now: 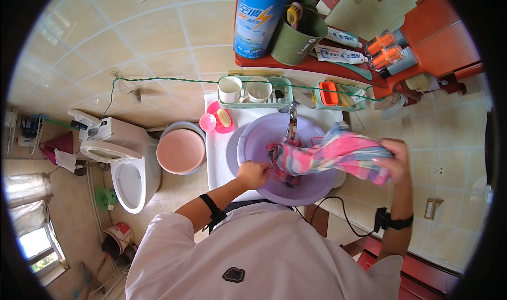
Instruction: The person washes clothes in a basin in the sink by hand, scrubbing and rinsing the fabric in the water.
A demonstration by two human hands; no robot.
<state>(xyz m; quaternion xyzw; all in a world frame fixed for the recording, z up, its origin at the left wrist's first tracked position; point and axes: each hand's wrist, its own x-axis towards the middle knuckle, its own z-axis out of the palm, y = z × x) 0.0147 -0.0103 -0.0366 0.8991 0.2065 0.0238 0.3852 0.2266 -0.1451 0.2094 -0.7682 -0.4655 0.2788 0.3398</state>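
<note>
A pink, blue and white plaid cloth point(332, 153) stretches from a purple plastic basin point(317, 187) up to the right. My right hand point(396, 161) grips its raised end, beyond the basin's right rim. The cloth's lower end lies bunched in the basin under a metal faucet point(292, 121), and parts of it are blurred. My left hand point(254, 175) is over the basin's left side with fingers curled, close to the bunched fabric. Whether those fingers pinch any cloth is hidden.
The basin stands on a white sink counter point(217, 161). A pink soap dish point(225, 127) sits to its left, and green caddies holding white mugs point(257, 90) are behind. Above hangs a red shelf point(253, 62). Stacked basins point(180, 151) and a toilet point(132, 181) are left.
</note>
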